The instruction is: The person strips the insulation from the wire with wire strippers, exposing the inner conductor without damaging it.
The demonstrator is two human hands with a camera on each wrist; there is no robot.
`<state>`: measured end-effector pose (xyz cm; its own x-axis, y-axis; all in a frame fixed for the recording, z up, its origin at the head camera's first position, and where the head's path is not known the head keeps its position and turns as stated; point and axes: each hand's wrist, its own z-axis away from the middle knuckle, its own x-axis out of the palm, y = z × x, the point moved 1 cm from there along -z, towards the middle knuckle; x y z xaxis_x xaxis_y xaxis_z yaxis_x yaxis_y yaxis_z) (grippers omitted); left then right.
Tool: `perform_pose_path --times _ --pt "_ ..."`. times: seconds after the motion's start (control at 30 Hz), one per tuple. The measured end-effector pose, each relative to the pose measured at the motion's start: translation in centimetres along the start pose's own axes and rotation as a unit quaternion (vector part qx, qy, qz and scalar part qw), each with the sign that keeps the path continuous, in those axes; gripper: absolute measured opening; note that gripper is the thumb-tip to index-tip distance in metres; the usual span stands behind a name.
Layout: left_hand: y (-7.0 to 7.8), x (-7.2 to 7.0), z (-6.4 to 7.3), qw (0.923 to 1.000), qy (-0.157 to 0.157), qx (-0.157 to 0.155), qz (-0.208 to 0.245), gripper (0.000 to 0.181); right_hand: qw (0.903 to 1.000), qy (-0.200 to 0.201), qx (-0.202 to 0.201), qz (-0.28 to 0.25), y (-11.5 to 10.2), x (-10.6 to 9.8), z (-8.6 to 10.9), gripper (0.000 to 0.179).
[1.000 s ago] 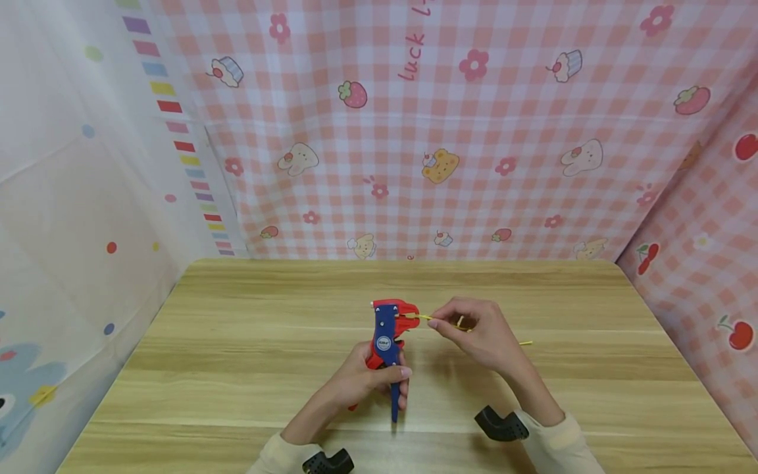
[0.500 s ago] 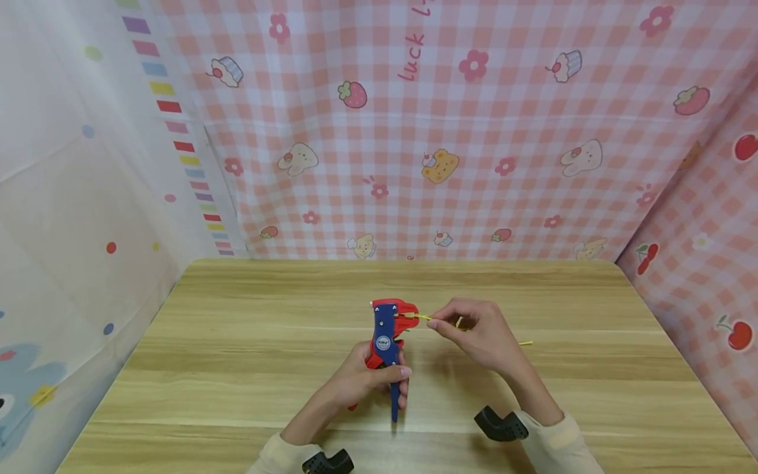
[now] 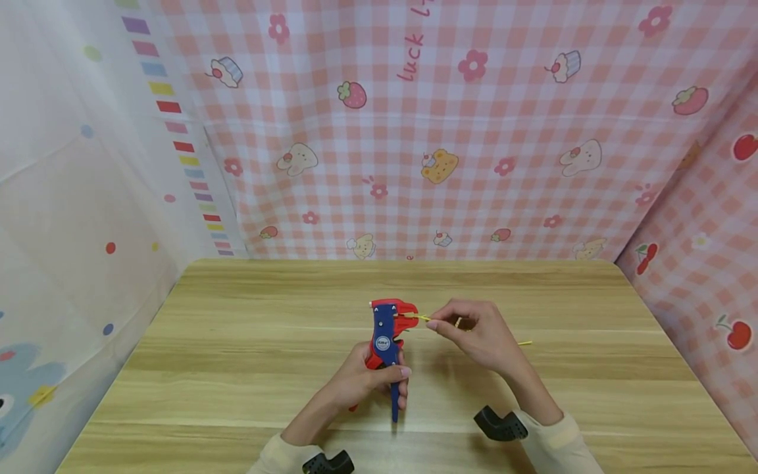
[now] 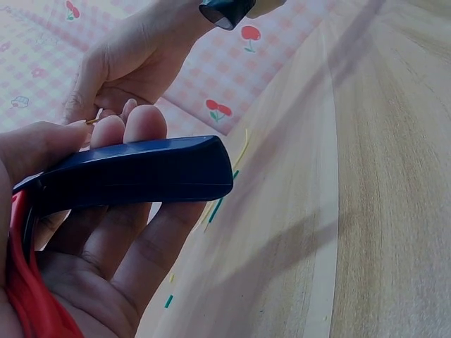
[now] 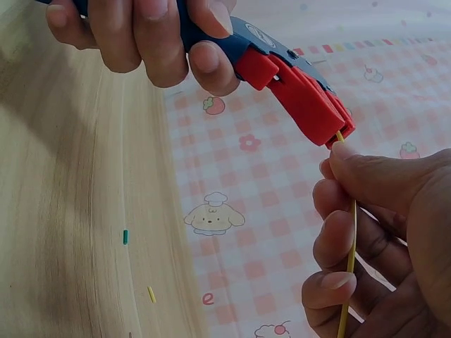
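Note:
A red and blue wire stripper (image 3: 383, 332) stands upright over the middle of the table, its red jaws facing right. My left hand (image 3: 370, 378) grips it by the handles, thumb across the blue one; the blue handle (image 4: 141, 172) fills much of the left wrist view. Between thumb and forefinger my right hand (image 3: 476, 332) pinches a thin yellow wire (image 5: 353, 232). That wire's end sits in the mouth of the red jaws, and how deep it goes is hidden. In the right wrist view the rest of the wire runs down across the curled fingers.
On the wooden table (image 3: 237, 342) lie a short green piece (image 5: 125, 236) and a short yellow piece (image 5: 151, 293). More green and yellow strands, including a green strand (image 4: 224, 197), show in the left wrist view. A patterned cloth (image 3: 379, 131) hangs behind the table.

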<state>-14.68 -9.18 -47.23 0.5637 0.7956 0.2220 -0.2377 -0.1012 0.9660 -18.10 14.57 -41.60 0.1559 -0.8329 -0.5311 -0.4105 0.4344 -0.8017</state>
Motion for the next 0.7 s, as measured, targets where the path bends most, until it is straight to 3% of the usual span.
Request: perform_pose_path --times 0.33,0.7 --pt "-0.08 0.02 -0.04 1.0000 0.004 -0.004 0.001 0.030 1.0000 0.002 0.004 -0.002 0.19 0.01 0.05 0.006" --pt "-0.42 0.70 0.04 0.9986 0.044 0.007 -0.028 0.021 0.9999 -0.004 0.006 0.010 -0.05 -0.08 0.07 0.005"
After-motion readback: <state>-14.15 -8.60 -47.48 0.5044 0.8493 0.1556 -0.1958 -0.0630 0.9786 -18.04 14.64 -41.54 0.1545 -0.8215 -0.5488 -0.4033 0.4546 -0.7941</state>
